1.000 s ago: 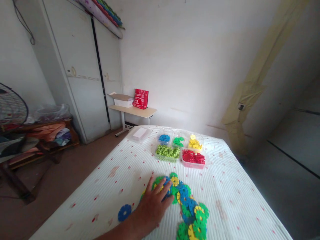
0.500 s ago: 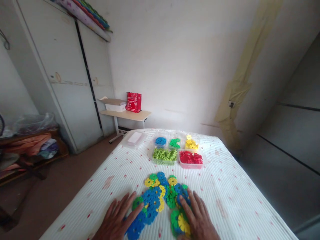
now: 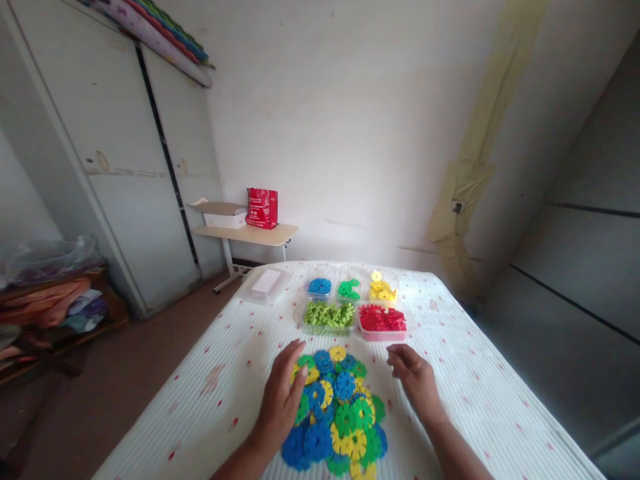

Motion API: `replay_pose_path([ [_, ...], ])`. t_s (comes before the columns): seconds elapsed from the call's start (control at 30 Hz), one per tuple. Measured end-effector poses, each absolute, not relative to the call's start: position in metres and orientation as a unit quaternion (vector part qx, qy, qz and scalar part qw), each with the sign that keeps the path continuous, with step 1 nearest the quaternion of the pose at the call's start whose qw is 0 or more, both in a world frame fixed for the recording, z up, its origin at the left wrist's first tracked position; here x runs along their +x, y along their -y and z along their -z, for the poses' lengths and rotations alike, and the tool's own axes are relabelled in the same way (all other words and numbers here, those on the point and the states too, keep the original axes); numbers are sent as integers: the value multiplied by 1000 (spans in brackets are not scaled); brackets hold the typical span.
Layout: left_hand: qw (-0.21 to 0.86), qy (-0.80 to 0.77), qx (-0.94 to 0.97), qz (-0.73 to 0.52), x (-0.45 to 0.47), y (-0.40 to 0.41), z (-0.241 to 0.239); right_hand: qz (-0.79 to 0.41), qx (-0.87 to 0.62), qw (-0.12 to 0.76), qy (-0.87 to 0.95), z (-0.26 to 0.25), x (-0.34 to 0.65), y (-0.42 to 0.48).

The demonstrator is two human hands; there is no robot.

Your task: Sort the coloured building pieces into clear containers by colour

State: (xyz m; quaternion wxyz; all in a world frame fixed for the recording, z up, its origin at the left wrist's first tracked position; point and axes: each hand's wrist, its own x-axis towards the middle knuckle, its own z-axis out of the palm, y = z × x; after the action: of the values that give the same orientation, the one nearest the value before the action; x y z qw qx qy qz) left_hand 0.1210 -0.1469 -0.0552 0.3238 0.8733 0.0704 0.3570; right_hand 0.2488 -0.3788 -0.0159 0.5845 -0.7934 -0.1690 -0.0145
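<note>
Disc pile [image 3: 345,419]: sits front and center on the cloth, blue, green and yellow notched discs all overlapping in a messy heap between the two hands.
Left hand [image 3: 283,390]: right up against the heap's left side, fingers pretty much together, thumb held apart from them and reaching over the edge discs. Can't tell if it's actually pressing on any.
Right hand [image 3: 416,381]: just off the heap's right side with a strip of cloth between, fingers loosely bent. Thumb's hidden, so I can't tell whether the fingertips meet.
Cloth [image 3: 480,400]: white, ribbed, little red spots, covers the whole surface.
Front tubs: red pieces [image 3: 383,318] in a clear one on the right, light green pieces [image 3: 329,313] in another right beside it.
Back row: blue discs [image 3: 319,287], green discs [image 3: 349,289] and yellow discs [image 3: 383,291], left to right, in small clear containers.
Clear lid [image 3: 245,291]: far left corner of the cloth, white card [image 3: 265,281] on it.
Side table [image 3: 260,235]: beyond the cloth, holding a white box [image 3: 225,219] and a red bag [image 3: 263,208].
Cabinet [image 3: 125,213]: grayish, sliding doors, colorful rolls lying on top.
Wall [image 3: 345,133]: white, yellowish tape around an outlet [image 3: 457,206].
</note>
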Motion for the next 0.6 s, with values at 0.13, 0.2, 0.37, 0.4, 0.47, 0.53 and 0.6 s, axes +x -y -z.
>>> replay_pose_path([
  [0.13, 365, -119, 844, -375, 138, 112, 53, -75, -843, 464, 262, 23, 246, 385],
  [0.2, 373, -129, 843, -366, 143, 103, 55, -82, -875, 382, 288, 27, 244, 377],
  [0.37, 389, -146, 836, -358, 150, 98, 60, -23, -901, 341, 268, -2, 233, 351],
  [0.4, 396, -148, 833, -357, 151, 98, 60, -13, -893, 353, 278, -15, 225, 351],
  [0.47, 416, -158, 824, -352, 151, 98, 61, -16, -830, 434, 349, -38, 203, 362],
  [0.53, 435, -173, 813, -347, 150, 98, 60, 2, -785, 460, 416, -49, 177, 385],
  [0.6, 448, -180, 806, -343, 147, 99, 59, 54, -763, 457, 455, -40, 152, 413],
])
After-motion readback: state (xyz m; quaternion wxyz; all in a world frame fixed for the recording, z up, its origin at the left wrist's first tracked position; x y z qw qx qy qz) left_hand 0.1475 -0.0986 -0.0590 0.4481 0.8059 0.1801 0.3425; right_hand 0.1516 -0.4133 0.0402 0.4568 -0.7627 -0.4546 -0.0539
